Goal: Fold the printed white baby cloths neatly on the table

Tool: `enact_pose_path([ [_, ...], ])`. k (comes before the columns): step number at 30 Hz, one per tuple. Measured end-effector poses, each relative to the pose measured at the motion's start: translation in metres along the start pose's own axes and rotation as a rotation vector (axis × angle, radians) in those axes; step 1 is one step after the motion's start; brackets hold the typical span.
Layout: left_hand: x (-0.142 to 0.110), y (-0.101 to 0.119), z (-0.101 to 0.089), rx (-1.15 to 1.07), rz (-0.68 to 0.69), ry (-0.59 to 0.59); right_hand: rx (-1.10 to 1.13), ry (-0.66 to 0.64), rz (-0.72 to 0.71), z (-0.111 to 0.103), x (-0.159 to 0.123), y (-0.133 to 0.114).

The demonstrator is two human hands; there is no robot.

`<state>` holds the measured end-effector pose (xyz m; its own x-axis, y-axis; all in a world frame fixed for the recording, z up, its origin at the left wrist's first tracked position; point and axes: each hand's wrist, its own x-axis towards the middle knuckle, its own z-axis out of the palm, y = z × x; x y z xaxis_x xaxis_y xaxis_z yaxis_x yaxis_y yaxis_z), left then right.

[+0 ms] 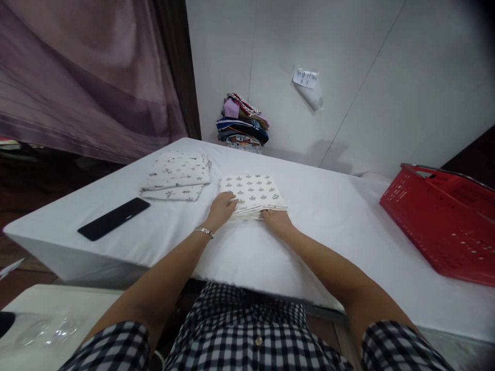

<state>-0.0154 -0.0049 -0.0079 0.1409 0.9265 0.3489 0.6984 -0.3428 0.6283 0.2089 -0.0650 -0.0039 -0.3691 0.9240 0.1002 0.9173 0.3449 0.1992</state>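
In the head view, a folded white cloth [253, 189] with rows of small grey prints lies flat in front of me on the white table. At its near left corner, my left hand [222, 207] is closed on the edge, with fingertips on the printed top. My right hand [277, 221] grips the near right edge, its fingers partly hidden among the folded layers. To the left lies another folded white cloth [178, 174], larger and looser, with small plant-like prints. Neither hand touches that one.
A black phone-like slab [114, 219] lies at the left on the white tablecloth [328, 221]. A red plastic basket [441, 221] stands at the right. Behind the table is a stack of folded clothes [243, 123] by the wall, where a paper note [306, 78] hangs.
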Motion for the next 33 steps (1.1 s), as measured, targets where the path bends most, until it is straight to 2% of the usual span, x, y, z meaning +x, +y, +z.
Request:
enact_pose_path([
  [9, 0.027, -0.016, 0.003, 0.027, -0.212, -0.024, -0.038, -0.082, -0.023, 0.000, 0.017, -0.008],
  [13, 0.036, -0.018, 0.007, 0.053, -0.253, -0.070, -0.021, -0.064, -0.072, 0.004, 0.010, -0.006],
  [16, 0.038, -0.020, 0.009, 0.072, -0.254, -0.097, 0.008, -0.060, -0.084, 0.008, 0.002, -0.004],
  [21, 0.034, -0.022, 0.012, 0.077, -0.248, -0.080, -0.001, -0.044, -0.026, 0.008, 0.002, -0.009],
  [33, 0.036, -0.021, 0.016, 0.088, -0.251, -0.069, 0.013, -0.047, -0.112, -0.019, 0.028, -0.053],
])
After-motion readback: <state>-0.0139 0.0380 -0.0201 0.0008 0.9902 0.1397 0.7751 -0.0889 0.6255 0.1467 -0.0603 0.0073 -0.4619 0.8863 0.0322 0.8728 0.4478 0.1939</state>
